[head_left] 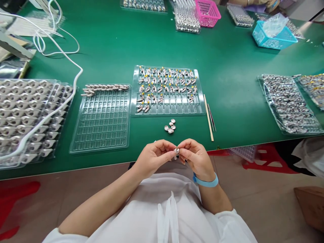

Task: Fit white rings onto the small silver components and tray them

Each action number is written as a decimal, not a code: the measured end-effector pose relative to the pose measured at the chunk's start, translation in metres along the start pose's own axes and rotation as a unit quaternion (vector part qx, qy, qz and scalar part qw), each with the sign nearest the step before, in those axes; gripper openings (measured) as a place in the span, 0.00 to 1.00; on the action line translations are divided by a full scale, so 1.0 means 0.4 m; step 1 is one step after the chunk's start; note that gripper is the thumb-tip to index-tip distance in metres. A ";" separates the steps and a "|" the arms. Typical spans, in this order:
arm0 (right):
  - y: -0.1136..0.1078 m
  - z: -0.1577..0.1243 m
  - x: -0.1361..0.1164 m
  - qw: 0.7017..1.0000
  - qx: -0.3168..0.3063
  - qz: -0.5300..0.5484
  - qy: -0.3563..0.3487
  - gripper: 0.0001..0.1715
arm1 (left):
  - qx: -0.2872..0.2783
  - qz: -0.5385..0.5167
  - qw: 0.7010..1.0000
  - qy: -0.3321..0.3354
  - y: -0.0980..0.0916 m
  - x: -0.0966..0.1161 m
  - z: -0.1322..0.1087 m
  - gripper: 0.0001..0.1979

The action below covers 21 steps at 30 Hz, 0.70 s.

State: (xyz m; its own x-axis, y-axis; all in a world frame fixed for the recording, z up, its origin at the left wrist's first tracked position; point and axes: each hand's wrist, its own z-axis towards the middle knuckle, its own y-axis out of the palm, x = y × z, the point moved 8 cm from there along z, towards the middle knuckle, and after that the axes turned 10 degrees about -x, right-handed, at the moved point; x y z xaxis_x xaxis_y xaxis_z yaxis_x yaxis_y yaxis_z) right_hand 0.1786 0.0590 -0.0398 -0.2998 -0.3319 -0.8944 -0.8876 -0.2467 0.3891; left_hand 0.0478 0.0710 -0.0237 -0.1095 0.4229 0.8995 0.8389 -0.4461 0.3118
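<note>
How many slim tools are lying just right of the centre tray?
2: the pale stick, nearer the centre tray, and the tweezers just right of it. I see no others there.

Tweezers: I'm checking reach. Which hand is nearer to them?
Right. The right hand is slightly left of the tweezers, nearer the person's body; the left hand is farther left.

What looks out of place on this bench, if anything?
The white cable at far left: it drapes over the rows of pale grey parts, where it could snag them. The loose round pieces near centre may be set out deliberately.
</note>
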 end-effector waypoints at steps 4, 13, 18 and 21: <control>-0.007 -0.007 -0.010 0.999 0.021 -0.041 -0.016 0.07 | 0.008 -0.003 1.000 0.001 -0.003 -0.003 0.002 0.10; 0.009 -0.022 -0.051 0.987 0.038 -0.151 -0.049 0.09 | 0.002 -0.026 0.999 -0.020 -0.006 -0.009 0.004 0.11; 0.019 -0.024 -0.062 0.976 0.037 -0.202 -0.067 0.04 | -0.030 -0.100 0.992 -0.068 0.004 -0.033 0.010 0.11; 0.019 -0.027 -0.069 0.963 0.050 -0.252 -0.083 0.04 | -0.041 -0.140 0.984 -0.099 0.008 -0.047 0.011 0.11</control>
State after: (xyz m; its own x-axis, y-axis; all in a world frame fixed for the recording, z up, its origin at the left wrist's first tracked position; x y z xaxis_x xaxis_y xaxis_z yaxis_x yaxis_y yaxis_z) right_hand 0.1839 0.0564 -0.0096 0.1329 -0.0415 -0.9903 -0.9619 -0.2462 -0.1188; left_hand 0.0548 0.0649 -0.0411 -0.2175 0.6803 0.6999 0.7439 -0.3487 0.5701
